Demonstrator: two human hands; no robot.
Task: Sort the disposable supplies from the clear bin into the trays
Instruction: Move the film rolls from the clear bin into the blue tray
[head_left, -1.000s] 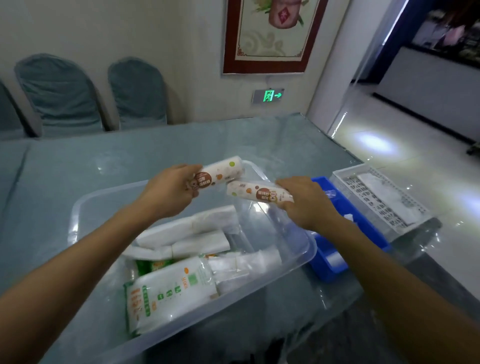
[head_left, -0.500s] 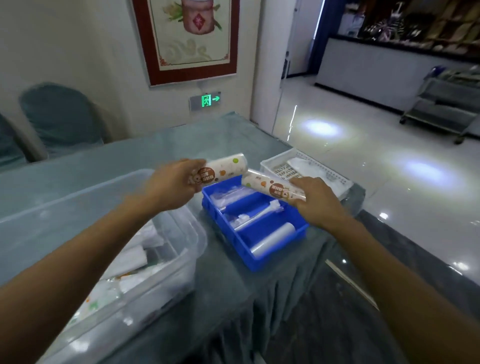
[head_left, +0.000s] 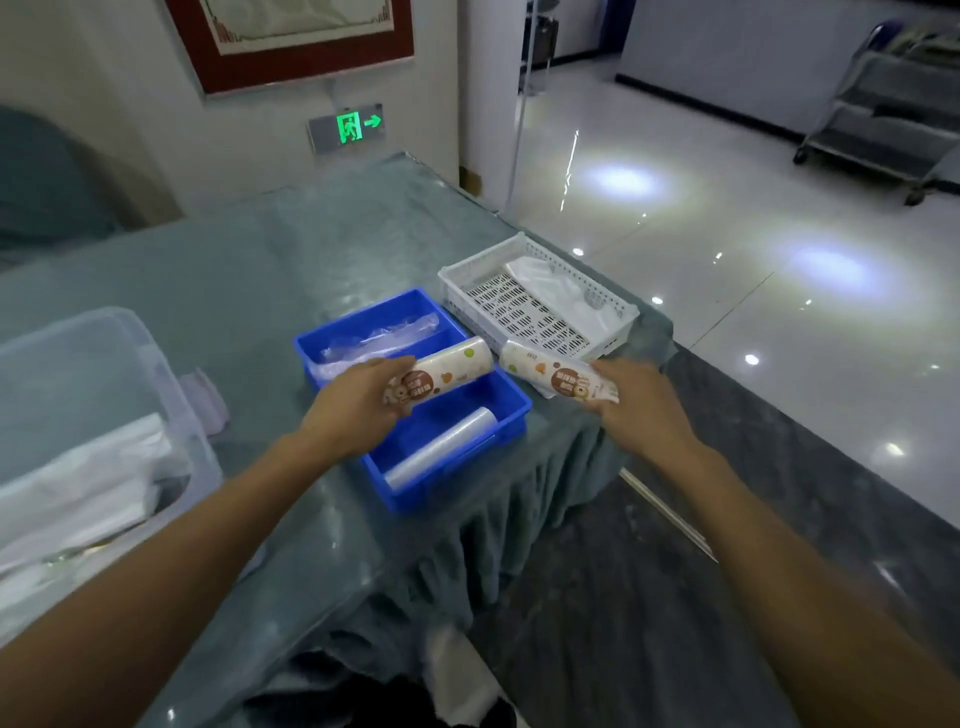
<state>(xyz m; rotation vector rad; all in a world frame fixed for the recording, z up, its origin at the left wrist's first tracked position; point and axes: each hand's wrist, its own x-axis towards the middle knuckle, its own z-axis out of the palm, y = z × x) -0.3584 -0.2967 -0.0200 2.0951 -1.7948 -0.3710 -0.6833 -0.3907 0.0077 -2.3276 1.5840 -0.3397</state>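
My left hand (head_left: 353, 410) grips a white printed roll (head_left: 447, 371) and holds it over the blue divided tray (head_left: 511, 431). My right hand (head_left: 636, 408) grips a second printed roll (head_left: 550, 374) just right of the blue tray, near the front corner of the white slotted tray (head_left: 524, 312). The blue tray holds a clear plastic roll (head_left: 441, 447) in its near compartment and clear wrapped items (head_left: 379, 335) in the far one. The clear bin (head_left: 119, 358) stands at the left with white packets (head_left: 88, 488) inside.
A white bag (head_left: 550, 286) lies in the white slotted tray. The table's right edge, draped in grey-green cloth (head_left: 498, 540), runs just beside both trays; shiny floor lies beyond. A metal cart (head_left: 883, 114) stands far right. A covered chair (head_left: 41, 182) sits behind the table.
Both hands have carried the printed rolls from above the clear bin to the right. The left roll now hangs over the blue tray, the right roll near the white tray.
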